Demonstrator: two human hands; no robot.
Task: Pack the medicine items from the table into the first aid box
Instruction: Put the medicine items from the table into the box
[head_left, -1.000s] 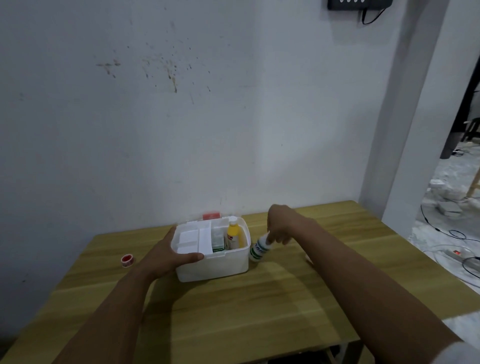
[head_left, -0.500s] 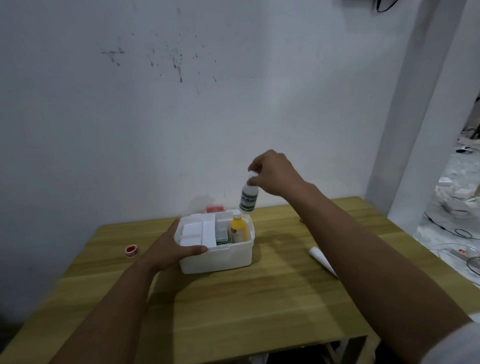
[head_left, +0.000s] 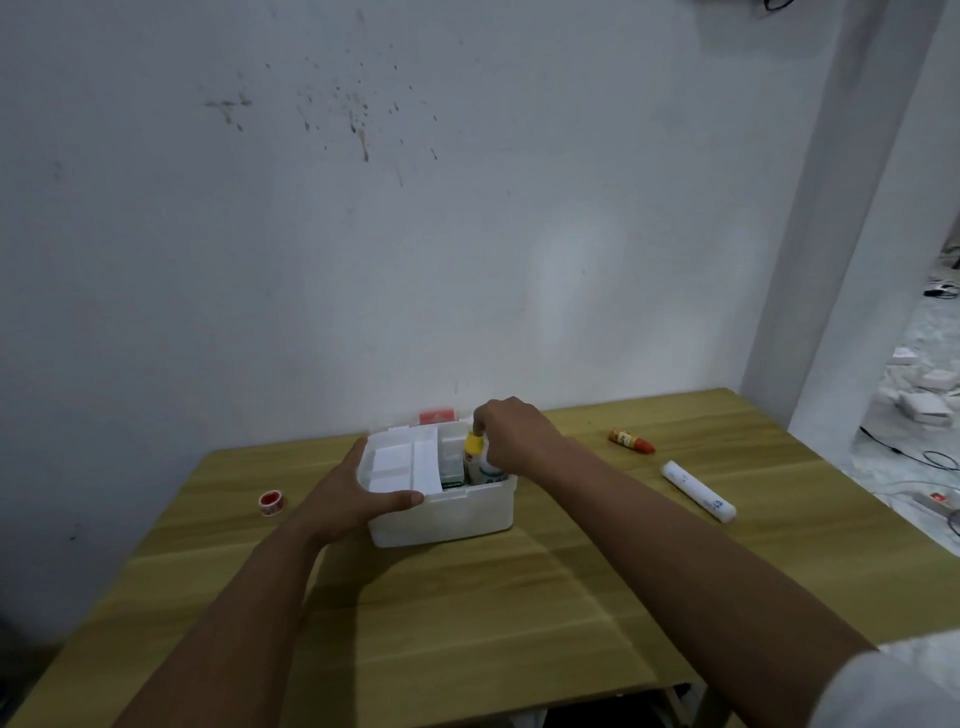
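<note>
The wooden worktop (head_left: 467, 613) stood against a stained white wall (head_left: 415, 234), with a doorway at the right. The white first aid box (head_left: 447, 514) sat near the wall. The left hand (head_left: 345, 499) had its fingers closed on the box's near-left rim. The right hand (head_left: 511, 434) gripped with its fingers a white bottle (head_left: 488, 467), upright in the right compartment beside a yellow bottle (head_left: 471, 452). A white tube (head_left: 698, 491) lay on the worktop, its long axis running diagonally, well apart from the box.
</note>
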